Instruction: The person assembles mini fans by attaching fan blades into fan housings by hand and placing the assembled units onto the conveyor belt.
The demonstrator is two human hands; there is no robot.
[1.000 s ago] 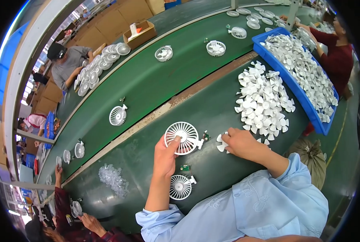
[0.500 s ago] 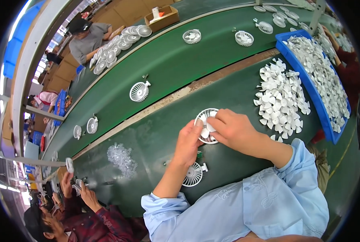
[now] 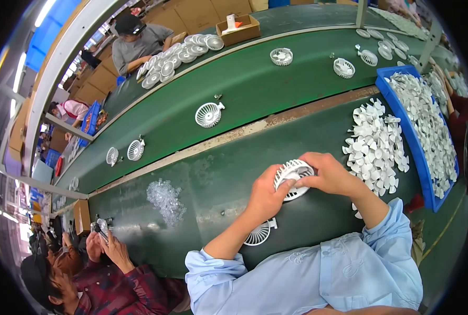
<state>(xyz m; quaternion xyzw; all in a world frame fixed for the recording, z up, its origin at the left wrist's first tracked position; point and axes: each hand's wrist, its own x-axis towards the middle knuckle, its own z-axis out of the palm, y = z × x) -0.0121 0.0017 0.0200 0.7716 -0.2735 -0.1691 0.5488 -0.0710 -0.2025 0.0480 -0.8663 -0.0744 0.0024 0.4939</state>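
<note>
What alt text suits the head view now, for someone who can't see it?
A person's left grip and right grip hold a tilted white fan cage above a dark green bench. To the right lie a pile of white fan blades and a blue tray of more; small clear pieces lie left.

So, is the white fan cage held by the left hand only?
No, the left hand and the right hand both hold the white fan cage, one at each side.

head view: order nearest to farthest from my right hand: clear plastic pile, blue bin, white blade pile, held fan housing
1. Held fan housing, against your right hand
2. White blade pile, right side
3. Blue bin, farther right
4. Clear plastic pile, left
</note>
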